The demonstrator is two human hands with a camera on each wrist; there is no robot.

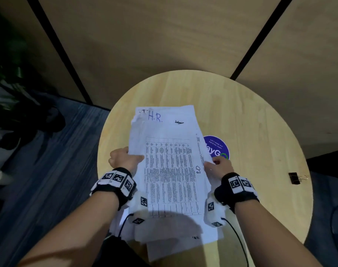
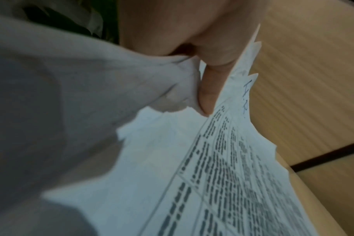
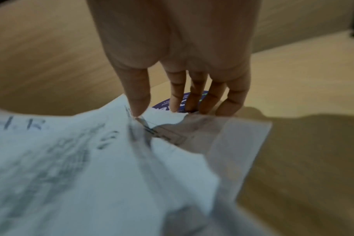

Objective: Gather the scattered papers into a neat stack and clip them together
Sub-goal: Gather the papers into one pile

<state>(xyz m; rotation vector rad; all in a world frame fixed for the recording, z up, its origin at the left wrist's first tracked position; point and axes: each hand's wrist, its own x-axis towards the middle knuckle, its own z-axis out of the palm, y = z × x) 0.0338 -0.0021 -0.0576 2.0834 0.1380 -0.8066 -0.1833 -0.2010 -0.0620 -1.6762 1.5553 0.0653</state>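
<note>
Head view, papers [image 1: 170, 162] marked "H.R.", "ayGo" sticker [image 1: 217, 148]

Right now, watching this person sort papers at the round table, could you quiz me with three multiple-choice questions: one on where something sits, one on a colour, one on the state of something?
1. Where is the binder clip?
A. On the papers
B. On the table near its right edge
C. In the left hand

2. What colour is the round sticker on the table?
A. Red
B. Yellow
C. Purple-blue

3. What state are the papers in?
A. Held by both hands, edges uneven, not clipped
B. Lying flat, untouched
C. Neatly clipped together

Answers:
1 B: the black clip lies on the wood, apart from the sheets.
2 C: it shows purple-blue beside the right hand.
3 A: the left hand and the right hand each grip a side, and the sheets' edges stick out unevenly.
</note>
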